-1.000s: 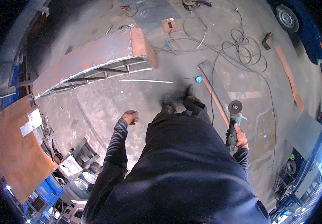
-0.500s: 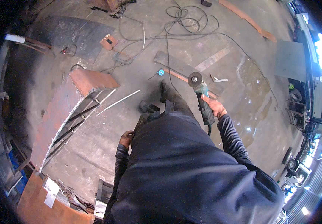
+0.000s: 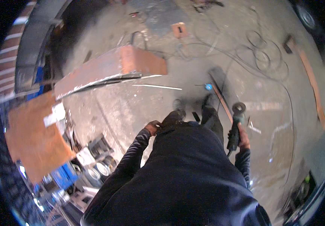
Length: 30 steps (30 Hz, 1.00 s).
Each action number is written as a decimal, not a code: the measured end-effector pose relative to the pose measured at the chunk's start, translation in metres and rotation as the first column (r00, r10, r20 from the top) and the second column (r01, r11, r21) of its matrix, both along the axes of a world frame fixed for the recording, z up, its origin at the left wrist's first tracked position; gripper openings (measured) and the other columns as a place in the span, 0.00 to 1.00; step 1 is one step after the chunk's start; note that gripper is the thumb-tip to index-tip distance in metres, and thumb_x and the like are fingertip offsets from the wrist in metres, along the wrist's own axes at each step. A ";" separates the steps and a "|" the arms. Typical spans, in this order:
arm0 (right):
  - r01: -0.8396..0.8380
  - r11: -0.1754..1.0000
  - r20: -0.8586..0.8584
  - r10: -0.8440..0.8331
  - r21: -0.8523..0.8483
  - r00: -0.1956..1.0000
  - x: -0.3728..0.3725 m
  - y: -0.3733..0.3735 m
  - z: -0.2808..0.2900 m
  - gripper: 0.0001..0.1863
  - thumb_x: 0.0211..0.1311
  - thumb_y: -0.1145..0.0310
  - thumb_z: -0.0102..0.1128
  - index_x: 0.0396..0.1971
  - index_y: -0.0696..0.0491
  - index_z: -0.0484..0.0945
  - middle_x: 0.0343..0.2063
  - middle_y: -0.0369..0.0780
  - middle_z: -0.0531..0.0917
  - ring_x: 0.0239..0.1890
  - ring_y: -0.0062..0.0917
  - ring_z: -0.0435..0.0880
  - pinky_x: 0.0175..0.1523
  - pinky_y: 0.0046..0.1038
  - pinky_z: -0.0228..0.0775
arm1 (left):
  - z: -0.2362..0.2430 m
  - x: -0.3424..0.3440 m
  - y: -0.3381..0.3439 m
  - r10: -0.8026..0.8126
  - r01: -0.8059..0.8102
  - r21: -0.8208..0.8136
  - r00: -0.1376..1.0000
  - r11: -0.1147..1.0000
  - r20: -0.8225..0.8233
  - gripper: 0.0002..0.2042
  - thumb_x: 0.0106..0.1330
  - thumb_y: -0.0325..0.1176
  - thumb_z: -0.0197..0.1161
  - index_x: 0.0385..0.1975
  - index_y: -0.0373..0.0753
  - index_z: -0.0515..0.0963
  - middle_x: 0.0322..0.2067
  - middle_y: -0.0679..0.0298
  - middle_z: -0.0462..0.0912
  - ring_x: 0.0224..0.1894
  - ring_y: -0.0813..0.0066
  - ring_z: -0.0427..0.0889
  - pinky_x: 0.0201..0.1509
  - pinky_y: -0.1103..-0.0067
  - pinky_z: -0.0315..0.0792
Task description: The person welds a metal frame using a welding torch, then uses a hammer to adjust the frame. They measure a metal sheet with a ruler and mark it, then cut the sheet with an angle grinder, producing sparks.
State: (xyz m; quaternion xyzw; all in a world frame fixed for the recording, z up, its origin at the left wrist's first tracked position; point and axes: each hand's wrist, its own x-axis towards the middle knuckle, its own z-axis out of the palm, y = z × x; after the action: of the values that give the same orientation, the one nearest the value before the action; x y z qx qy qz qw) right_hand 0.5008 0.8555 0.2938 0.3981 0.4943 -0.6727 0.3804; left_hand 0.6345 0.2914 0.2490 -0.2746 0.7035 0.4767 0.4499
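Note:
My right hand is wrapped round the body of an angle grinder, which has a dark body and a round disc at its far end. The grinder hangs beside my right leg, its cord leaving the near end. At my left hip, my left hand rests against my dark clothing with its fingers curled; whether anything is in them is hidden. On the floor ahead lie a small blue round object and a long narrow metal strip.
A large rusty welded steel piece lies at the far left, with a thin light rod near it. Loose cables coil at the far right. A rusty sheet and blue container are at the left.
The view has swung, so the floor things appear turned and shifted. The grinder stays in my right hand, now lower in the picture. My left hand remains by my hip.

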 end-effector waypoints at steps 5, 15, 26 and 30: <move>-0.031 0.998 0.099 0.037 -0.062 0.994 -0.037 0.045 -0.032 0.38 0.67 0.33 0.60 0.46 0.61 0.77 0.31 0.46 0.85 0.30 0.37 0.87 0.38 0.40 0.85 | 0.027 0.002 0.047 0.164 -0.166 0.014 0.980 0.986 0.112 0.14 0.69 0.31 0.62 0.54 0.43 0.81 0.27 0.60 0.83 0.21 0.74 0.77 0.23 0.73 0.73; -0.183 0.981 0.046 0.186 -0.065 0.981 -0.134 0.057 -0.035 0.39 0.70 0.33 0.56 0.47 0.63 0.77 0.34 0.49 0.86 0.30 0.38 0.88 0.37 0.41 0.86 | 0.071 -0.087 0.132 0.044 -0.099 -0.278 0.979 0.955 -0.200 0.18 0.64 0.40 0.69 0.53 0.44 0.81 0.46 0.54 0.88 0.52 0.57 0.86 0.59 0.68 0.78; -0.231 0.959 -0.424 0.143 -0.163 0.894 -0.265 -0.027 0.011 0.33 0.75 0.39 0.53 0.55 0.59 0.75 0.41 0.48 0.86 0.38 0.38 0.88 0.46 0.42 0.85 | 0.096 -0.250 0.271 0.138 0.065 0.515 0.928 0.855 -0.346 0.31 0.69 0.43 0.72 0.65 0.33 0.68 0.56 0.51 0.80 0.57 0.66 0.80 0.64 0.71 0.74; -0.108 0.958 -0.465 -0.029 -0.264 0.885 -0.300 -0.079 0.075 0.37 0.72 0.35 0.53 0.57 0.58 0.74 0.42 0.47 0.85 0.40 0.37 0.88 0.47 0.42 0.84 | 0.091 -0.283 0.293 0.201 0.095 0.701 0.923 0.707 -0.327 0.38 0.66 0.40 0.75 0.69 0.30 0.62 0.61 0.53 0.75 0.60 0.65 0.78 0.67 0.71 0.72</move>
State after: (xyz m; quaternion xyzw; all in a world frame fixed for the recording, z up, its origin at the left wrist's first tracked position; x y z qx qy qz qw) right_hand 0.2011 0.7761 0.3685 0.1568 0.4779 -0.8038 0.3177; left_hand 0.3518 0.5843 0.3403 -0.0047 0.5326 0.7655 0.3611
